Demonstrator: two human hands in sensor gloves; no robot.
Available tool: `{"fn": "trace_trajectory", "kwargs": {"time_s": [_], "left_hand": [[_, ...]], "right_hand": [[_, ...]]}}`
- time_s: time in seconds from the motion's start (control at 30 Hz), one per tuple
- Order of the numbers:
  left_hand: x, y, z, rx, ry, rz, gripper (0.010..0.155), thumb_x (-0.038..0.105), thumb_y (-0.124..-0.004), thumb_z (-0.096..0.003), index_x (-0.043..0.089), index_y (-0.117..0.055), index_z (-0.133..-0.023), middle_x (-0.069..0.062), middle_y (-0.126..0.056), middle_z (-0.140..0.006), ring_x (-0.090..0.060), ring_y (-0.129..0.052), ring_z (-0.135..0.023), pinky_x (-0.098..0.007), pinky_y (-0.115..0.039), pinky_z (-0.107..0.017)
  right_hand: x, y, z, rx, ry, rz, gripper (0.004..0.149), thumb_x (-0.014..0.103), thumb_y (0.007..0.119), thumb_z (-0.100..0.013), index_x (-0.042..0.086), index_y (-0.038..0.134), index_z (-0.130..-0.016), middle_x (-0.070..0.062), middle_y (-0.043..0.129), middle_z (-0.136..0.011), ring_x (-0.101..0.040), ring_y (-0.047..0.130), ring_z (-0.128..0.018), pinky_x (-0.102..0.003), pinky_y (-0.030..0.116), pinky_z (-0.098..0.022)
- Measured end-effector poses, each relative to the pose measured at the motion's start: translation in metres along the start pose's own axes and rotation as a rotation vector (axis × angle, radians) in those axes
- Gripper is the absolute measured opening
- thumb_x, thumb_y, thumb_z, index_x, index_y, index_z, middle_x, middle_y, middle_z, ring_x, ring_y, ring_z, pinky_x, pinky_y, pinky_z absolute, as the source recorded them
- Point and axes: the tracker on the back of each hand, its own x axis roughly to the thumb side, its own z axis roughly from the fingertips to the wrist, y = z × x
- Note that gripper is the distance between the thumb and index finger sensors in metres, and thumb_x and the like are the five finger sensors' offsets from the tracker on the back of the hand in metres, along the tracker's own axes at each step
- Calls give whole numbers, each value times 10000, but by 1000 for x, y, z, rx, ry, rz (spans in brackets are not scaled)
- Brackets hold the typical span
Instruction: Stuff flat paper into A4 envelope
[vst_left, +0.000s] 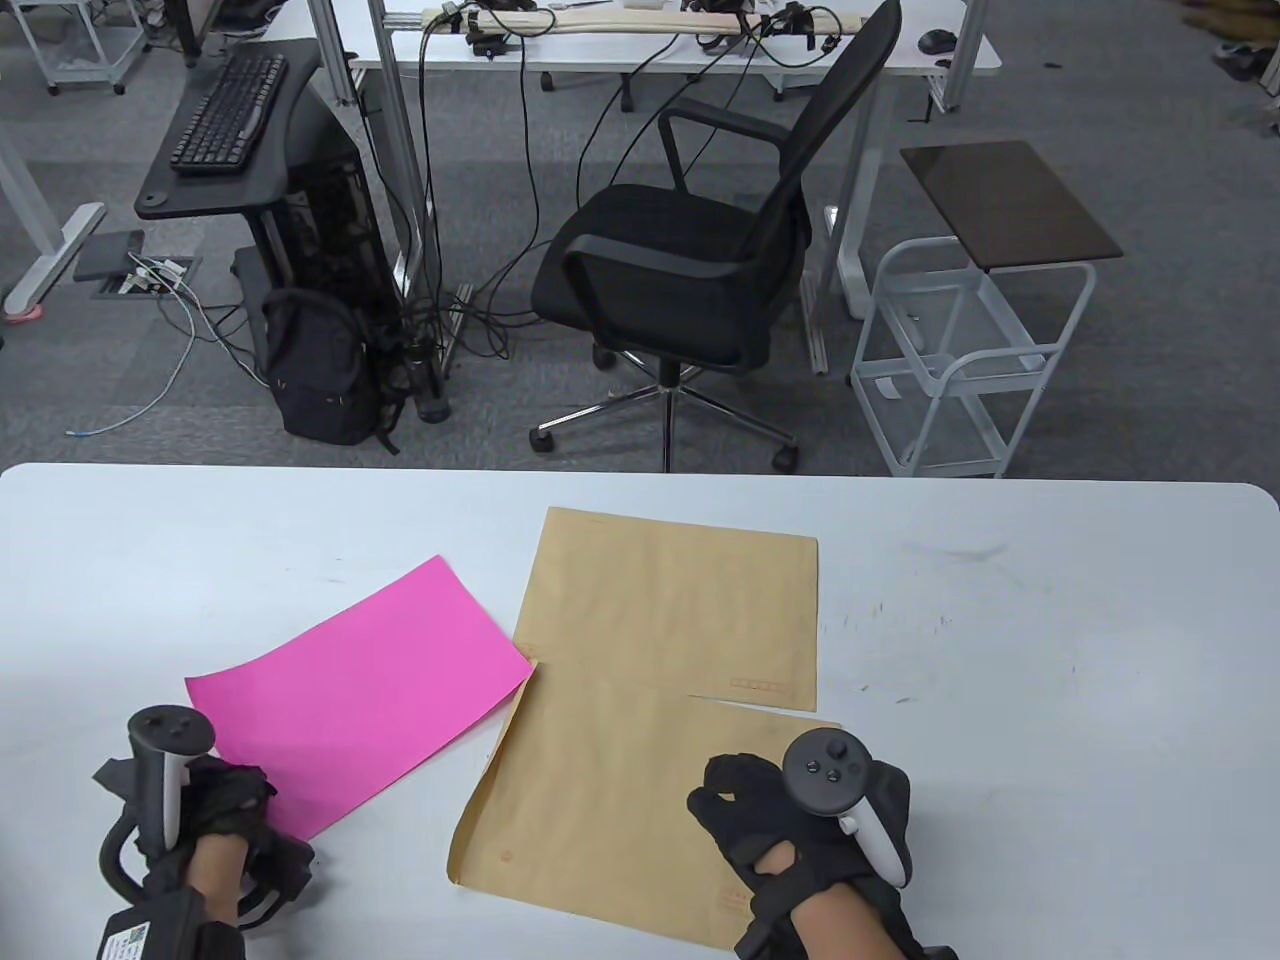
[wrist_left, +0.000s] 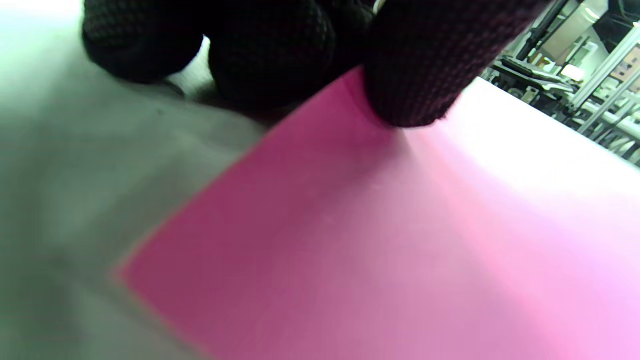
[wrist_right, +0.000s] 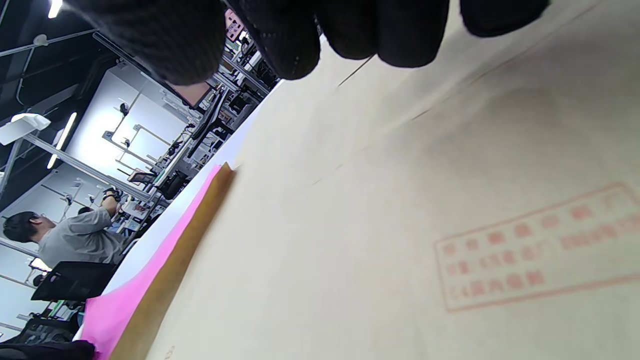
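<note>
A pink sheet of paper (vst_left: 360, 690) lies flat on the white table (vst_left: 1050, 650), left of centre. My left hand (vst_left: 215, 810) is at its near left edge. In the left wrist view one fingertip (wrist_left: 415, 75) presses on top of the pink paper (wrist_left: 400, 250) while the other fingers curl at its edge. A brown A4 envelope (vst_left: 610, 800) lies near me, its left flap edge beside the pink sheet. My right hand (vst_left: 780, 810) is over its right side with the fingers curled and holding nothing. The right wrist view shows the envelope (wrist_right: 400, 200) just below the fingertips (wrist_right: 350, 35).
A second brown envelope (vst_left: 680, 610) lies farther back, partly under the near one. Beyond the table's far edge stand a black office chair (vst_left: 690, 250) and a white trolley (vst_left: 960, 350).
</note>
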Motion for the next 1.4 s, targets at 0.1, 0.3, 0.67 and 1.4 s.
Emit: {"fn": "trace_trajectory", "kwargs": {"time_s": [0.1,0.3,0.67,1.4], "left_hand": [[-2,2,-2,-131,-47,129,537,369,-858,-429,169,-805,-924,110,-941,-663,-152,-1021,-421,-420,-917,-408],[1,11,1,-159,-182,183,455,387,-771,-456,167,-850,-846,93,-1067,-583,-152,-1160,-348,-379,-985,-276],[6,46,24,-90,-420,417,443,369,-778,-457,190,-833,-858,114,-1052,-576,-136,-1135,-332,-372,-972,-284],[35,71,85,312,-713,87,435,376,-802,-445,187,-861,-831,119,-1068,-548,-147,-1141,-324,-381,-973,-292]], "right_hand": [[-4,-1,-2,-3,21,34,578,542,812,-480,237,719,-962,-71,603,-1019,-402,722,-900,-602,647,-616],[-8,2,-8,33,71,184,611,552,805,-488,262,664,-1007,-63,486,-1068,-414,584,-972,-627,556,-658],[-15,25,-16,157,215,486,797,606,835,-480,435,346,-1086,15,178,-1107,-356,244,-1040,-623,339,-717],[-15,25,-17,162,217,455,788,586,843,-484,419,367,-1089,9,180,-1108,-365,237,-1039,-633,325,-716]]}}
